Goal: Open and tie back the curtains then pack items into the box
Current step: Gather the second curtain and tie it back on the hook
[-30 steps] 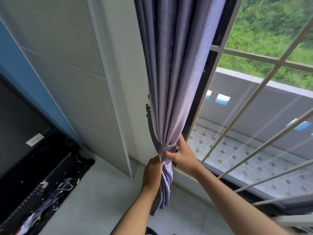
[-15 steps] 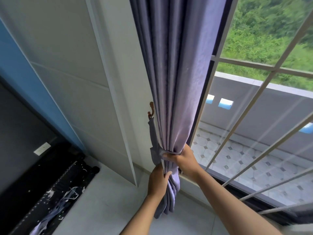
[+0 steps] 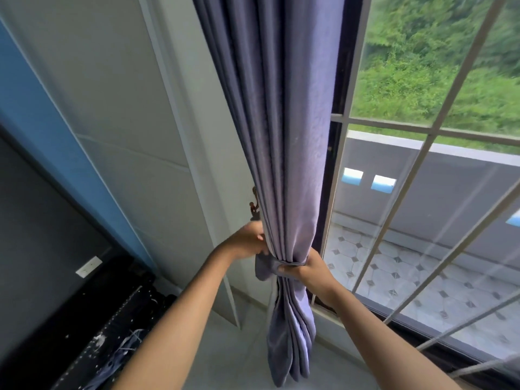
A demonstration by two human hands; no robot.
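Since the frame 1 second ago, my left hand [image 3: 247,243] has left the bundle's front and risen to the curtain's left edge, and the band sits higher on the fabric. The curtain [image 3: 287,136] hangs gathered into 1 tight column against the window frame [image 3: 334,175], its long axis vertical, the tail falling loose below the cinch toward the floor [image 3: 225,356]. The tie-back band [image 3: 284,267] wraps that column just beside my right hand [image 3: 309,270], whose fingers are closed around band and fabric together, thumb pressing in front. My left fingers pinch the band's other end at the curtain's left edge; how firmly I cannot tell, since the folds hide the fingertips. The wall hook [image 3: 254,205] sits above and slightly left of the left hand, near but apart from it. That is the relation I judge the next move turns on: the band's free end must travel up and left to the hook, and the left hand is clearly nearer. No box is in view.
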